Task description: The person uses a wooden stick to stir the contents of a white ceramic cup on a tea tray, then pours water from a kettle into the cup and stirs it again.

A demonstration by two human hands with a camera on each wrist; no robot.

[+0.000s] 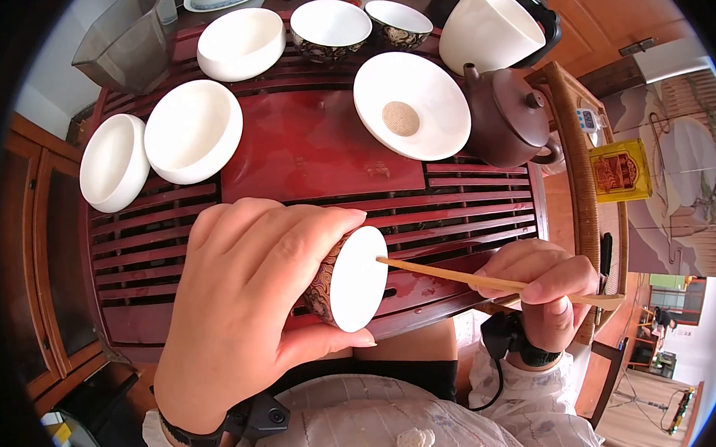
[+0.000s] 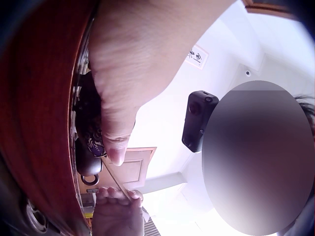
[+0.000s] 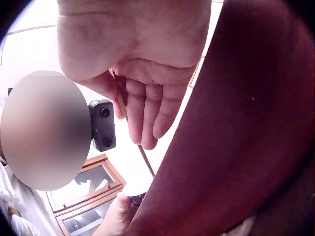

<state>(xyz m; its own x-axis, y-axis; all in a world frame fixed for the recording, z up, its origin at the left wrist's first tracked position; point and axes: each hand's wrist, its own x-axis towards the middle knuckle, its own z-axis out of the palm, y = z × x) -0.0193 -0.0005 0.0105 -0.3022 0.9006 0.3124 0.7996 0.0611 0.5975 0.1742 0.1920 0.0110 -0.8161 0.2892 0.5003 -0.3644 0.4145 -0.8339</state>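
We count three plain white bowls point(image 1: 194, 135), three patterned cups point(image 1: 359, 280), one strainer point(image 1: 440, 98), one teapot point(image 1: 506, 118), one pitcher point(image 1: 487, 29), one stick point(image 1: 442, 273).

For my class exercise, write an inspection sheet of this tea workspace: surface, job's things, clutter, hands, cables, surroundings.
Surface: red slatted tea tray, with wet-looking marks on its solid panel.
Job's things: patterned cup, tilted, white inside showing; slim wooden stick, tip at the cup's mouth, contact unclear.
Clutter: three plain white bowls, two other patterned cups, white strainer bowl, white pitcher, dark lidded teapot.
Hands: left hand grips the cup; right hand pinches the stick.
Cables: black cable at the right wrist.
Surroundings: wooden cabinet left; yellow packet right, beyond the tray.
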